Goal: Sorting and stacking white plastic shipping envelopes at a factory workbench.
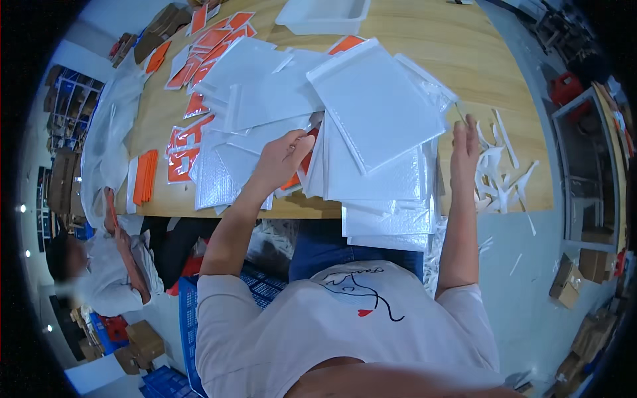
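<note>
Several white, rectangular padded plastic envelopes [375,182] lie in a loose stack between the person's hands, jutting past the near edge of a pale yellow wooden table [424,33]. The left hand [288,154] curls its fingers at the stack's left side; a flat red-orange packet [308,156] shows just beyond its fingertips, between them and the envelopes. Whether those fingers are clamped on the packet or only rest against it, I cannot tell. The right hand [466,149] stands upright just beside the stack's right side, fingers extended and close together, near a corner of the topmost envelope; whether they pinch anything thin cannot be told. Curled white paper strips [491,162] lie to its right. Left of the stack are flat orange-and-white packets [211,38], and a white rectangular plastic tray [318,28] sits beyond it.
</note>
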`<state>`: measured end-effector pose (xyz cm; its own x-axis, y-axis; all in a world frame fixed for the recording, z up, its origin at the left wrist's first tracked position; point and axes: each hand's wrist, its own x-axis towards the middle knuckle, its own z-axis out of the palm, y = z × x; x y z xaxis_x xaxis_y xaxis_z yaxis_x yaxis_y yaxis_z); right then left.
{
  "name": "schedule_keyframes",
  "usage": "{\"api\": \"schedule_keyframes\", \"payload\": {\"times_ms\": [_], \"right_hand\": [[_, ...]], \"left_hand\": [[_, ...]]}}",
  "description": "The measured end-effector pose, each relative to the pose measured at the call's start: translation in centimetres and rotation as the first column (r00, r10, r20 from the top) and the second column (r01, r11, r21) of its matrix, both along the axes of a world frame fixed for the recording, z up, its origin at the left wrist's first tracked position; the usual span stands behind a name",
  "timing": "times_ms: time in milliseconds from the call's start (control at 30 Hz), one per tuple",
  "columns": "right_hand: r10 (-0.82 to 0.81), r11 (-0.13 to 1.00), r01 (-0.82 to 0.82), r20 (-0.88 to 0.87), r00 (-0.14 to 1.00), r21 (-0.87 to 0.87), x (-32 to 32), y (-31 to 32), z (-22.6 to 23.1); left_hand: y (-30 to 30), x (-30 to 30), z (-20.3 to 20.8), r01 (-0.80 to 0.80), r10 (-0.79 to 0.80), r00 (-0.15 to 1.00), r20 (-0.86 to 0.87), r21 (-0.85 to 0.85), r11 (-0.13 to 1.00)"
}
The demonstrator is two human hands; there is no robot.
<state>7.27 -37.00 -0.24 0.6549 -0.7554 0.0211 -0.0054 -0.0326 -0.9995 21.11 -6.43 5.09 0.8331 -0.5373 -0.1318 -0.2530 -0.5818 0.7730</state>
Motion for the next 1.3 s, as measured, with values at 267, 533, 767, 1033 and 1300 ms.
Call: {"api": "schedule_keyframes", "payload": {"times_ms": [267,533,767,1033,1300], "right_hand": [[0.185,0.972,-0.2,-0.124,0.975,-0.126,-1.2,0.8,1.5],[0.117,0.987,-0.108,-0.068,0.991,0.115,-4.6,-0.1,0.8],[0.362,0.861,-0.254,-0.18,0.915,0.44,-0.9,1.3,-0.3],[0.423,0.805,-0.382,0.013,0.906,0.454,-2.0,2.9,0.5],[0.381,0.842,-0.416,0.167,0.909,0.344,-2.5,4.5,1.0]], "left_hand": [[0.0,-0.2,-2.3,-0.012,0.005,0.976,-0.218,-0.031,0.999],[-0.7,-0.4,-2.2,-0.028,-0.007,0.909,-0.417,-0.077,0.997],[-4.0,-1.8,-3.9,-0.021,-0.097,0.869,-0.485,-0.233,0.972],[-4.9,-3.5,-3.1,-0.077,-0.129,0.862,-0.49,-0.378,0.922],[-4.9,-2.6,-3.7,-0.182,-0.119,0.877,-0.466,-0.551,0.815]]}}
